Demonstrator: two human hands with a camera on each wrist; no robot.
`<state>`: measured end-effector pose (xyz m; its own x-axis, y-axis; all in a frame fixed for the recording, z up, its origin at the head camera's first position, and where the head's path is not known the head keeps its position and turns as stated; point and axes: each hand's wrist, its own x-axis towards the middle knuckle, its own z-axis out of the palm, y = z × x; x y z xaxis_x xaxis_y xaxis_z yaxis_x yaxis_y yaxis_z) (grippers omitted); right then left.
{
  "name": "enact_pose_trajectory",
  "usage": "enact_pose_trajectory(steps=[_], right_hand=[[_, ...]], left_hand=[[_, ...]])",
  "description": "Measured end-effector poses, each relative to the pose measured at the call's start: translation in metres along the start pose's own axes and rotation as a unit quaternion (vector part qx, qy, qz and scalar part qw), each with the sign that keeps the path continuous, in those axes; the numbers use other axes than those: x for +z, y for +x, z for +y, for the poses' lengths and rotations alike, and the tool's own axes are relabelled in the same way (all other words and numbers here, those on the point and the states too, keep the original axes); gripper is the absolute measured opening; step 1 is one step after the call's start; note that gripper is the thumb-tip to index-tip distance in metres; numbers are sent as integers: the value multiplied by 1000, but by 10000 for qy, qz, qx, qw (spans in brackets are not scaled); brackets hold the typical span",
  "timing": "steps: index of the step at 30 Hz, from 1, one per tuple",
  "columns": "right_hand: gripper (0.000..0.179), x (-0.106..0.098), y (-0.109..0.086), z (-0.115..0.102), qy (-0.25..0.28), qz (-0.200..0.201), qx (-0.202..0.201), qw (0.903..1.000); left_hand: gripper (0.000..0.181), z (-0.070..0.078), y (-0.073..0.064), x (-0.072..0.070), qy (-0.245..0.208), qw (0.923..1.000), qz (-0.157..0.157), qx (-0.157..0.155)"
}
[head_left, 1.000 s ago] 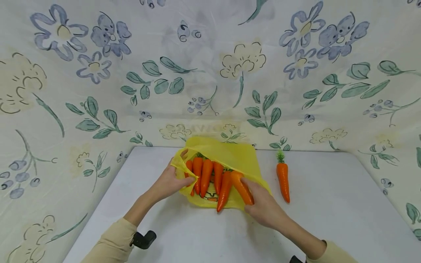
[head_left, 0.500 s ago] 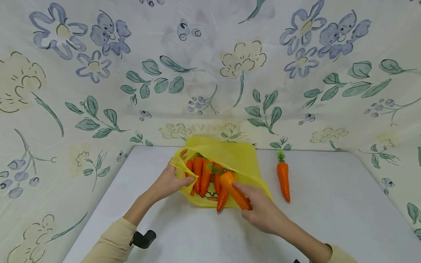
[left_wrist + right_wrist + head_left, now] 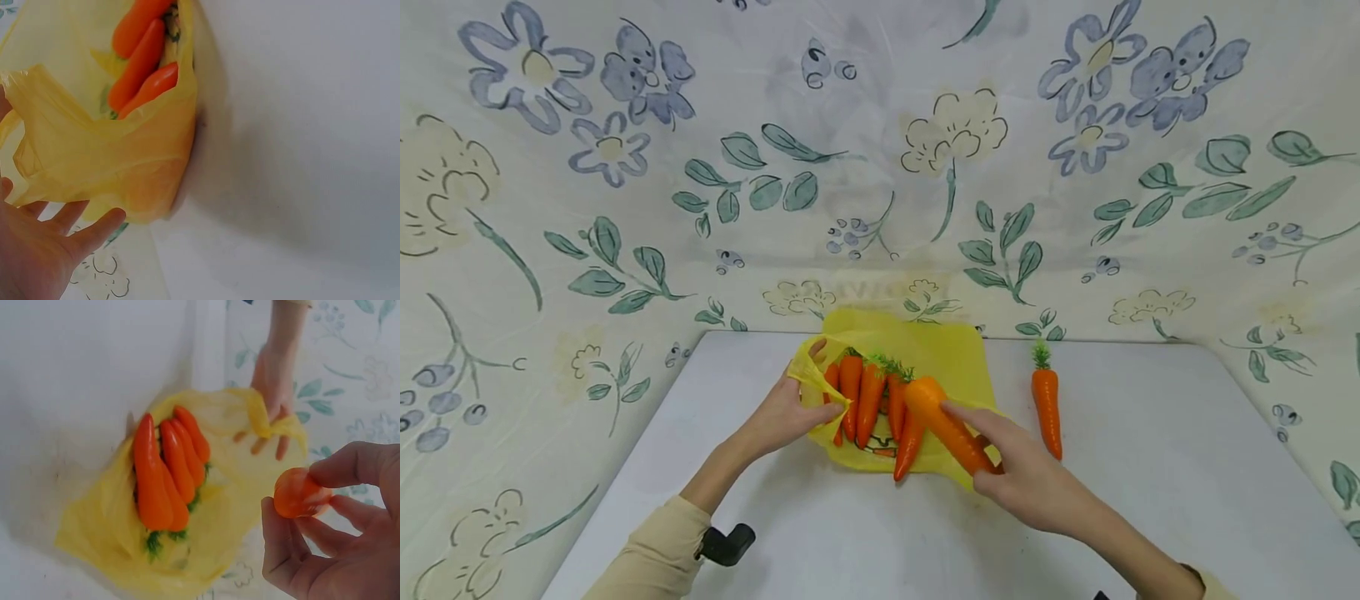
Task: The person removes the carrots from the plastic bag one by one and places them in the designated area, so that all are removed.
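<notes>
A yellow plastic bag (image 3: 940, 346) lies on the table with its mouth toward me, and several orange carrots (image 3: 871, 400) with green tops lie inside. My left hand (image 3: 786, 417) holds the bag's left rim up at its handle; in the left wrist view the fingers (image 3: 100, 232) spread beside the film. My right hand (image 3: 1037, 475) grips another carrot (image 3: 946, 421) between thumb and fingers, thick end pointing to the bag mouth. In the right wrist view that carrot (image 3: 299, 494) is seen nearly end-on. One carrot's tip (image 3: 906, 462) reaches the bag's front edge.
A single carrot (image 3: 1047, 408) with its green top lies on the white table (image 3: 1150, 467) to the right of the bag. A floral cloth (image 3: 880, 183) hangs behind and on both sides of the table.
My right hand, with its carrot, has shifted slightly left and then back right, and the carrot is now lifted off the others. The left hand and bag rim keep their place.
</notes>
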<state>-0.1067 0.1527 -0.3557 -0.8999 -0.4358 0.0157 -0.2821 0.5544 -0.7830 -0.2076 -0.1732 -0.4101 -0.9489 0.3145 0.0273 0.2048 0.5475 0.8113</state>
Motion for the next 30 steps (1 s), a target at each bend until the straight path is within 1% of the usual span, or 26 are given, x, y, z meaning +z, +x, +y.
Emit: enact_pose_trajectory(steps=[3, 7, 10, 13, 16, 19, 23, 30], right_hand=[[75, -10, -1, 3, 160, 217, 133, 9995], [74, -22, -3, 13, 215, 624, 121, 9977], [73, -31, -3, 25, 168, 965, 115, 9951], [73, -38, -3, 37, 38, 1284, 267, 9914], [72, -44, -2, 49, -187, 1508, 430, 9874], [70, -51, -1, 62, -350, 1600, 614, 9846], [70, -59, 0, 82, -370, 1624, 959, 9814], [69, -72, 0, 122, -634, 1762, 1427, 9719]], left_hand=[[93, 0, 1, -1, 64, 10000, 34, -11], [92, -1, 1, 0, 41, 10000, 11, -67], [93, -1, 1, 0, -18, 10000, -20, -32], [94, -1, 2, 0, -45, 10000, -29, 39], [94, -1, 2, 0, -76, 9999, -45, 63], [94, -1, 1, 0, -100, 9999, -55, 50], [95, 0, 0, 0, -120, 9999, -71, 40], [95, 1, -1, 0, -87, 9999, -81, 15]])
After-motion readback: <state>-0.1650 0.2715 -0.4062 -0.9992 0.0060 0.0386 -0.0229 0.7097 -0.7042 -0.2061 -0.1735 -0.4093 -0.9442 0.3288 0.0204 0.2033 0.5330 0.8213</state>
